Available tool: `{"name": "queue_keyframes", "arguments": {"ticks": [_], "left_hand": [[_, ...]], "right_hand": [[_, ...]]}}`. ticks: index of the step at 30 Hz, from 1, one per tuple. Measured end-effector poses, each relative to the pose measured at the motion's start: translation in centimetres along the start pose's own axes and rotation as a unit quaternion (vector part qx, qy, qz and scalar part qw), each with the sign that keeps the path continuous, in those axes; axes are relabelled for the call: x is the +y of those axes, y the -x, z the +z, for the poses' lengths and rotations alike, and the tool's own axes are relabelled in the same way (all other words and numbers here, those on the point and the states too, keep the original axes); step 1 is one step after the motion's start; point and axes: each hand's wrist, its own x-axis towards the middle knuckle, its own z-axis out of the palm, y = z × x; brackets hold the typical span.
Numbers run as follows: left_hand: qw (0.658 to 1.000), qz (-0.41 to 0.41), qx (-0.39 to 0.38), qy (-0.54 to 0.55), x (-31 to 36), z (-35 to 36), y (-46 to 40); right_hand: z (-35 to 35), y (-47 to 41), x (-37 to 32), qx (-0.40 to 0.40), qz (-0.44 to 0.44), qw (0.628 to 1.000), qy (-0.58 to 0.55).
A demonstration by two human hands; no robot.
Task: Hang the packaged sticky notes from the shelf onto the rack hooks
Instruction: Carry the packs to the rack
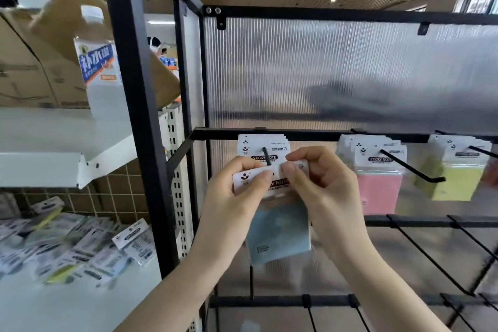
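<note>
A blue sticky note pack (279, 234) hangs tilted between both hands at the tip of the leftmost rack hook (266, 156). My left hand (237, 197) pinches the left end of its white header card. My right hand (320, 191) pinches the right end of the card. The hook's tip sits at the card's top edge, between my fingers. Behind it, several packs (262, 147) hang on the same hook. A heap of loose packs (72, 245) lies on the white shelf (54, 307) at lower left.
Pink packs (377, 186) and yellow packs (458, 183) hang on hooks to the right. Bare black hooks (420, 250) jut from the lower rails. A black rack post (140, 116) stands between shelf and rack. Cardboard boxes (32, 62) and a white jug (99, 67) sit at upper left.
</note>
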Motion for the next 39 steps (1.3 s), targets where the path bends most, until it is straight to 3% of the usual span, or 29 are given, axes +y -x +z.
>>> {"name": "queue_keyframes", "arguments": {"ticks": [14, 25, 33, 39], "left_hand": [[0.994, 0.033, -0.006, -0.102, -1.0, -0.7, -0.6], [0.965, 0.048, 0.093, -0.24, -4.0, 0.1, -4.2], [0.967, 0.044, 0.178, -0.178, -5.8, 1.1, -6.9], [0.961, -0.042, 0.206, -0.179, -6.2, 1.4, -6.5]], "right_hand": [[-0.5, -0.5, 0.6, -0.024, 0.031, 0.999, 0.028], [-0.2, -2.9, 3.7, -0.012, -0.026, 0.972, 0.234], [-0.1, -5.1, 6.5, -0.029, -0.066, 0.945, 0.319], [-0.5, -5.5, 6.9, -0.042, -0.056, 0.942, 0.327]]}}
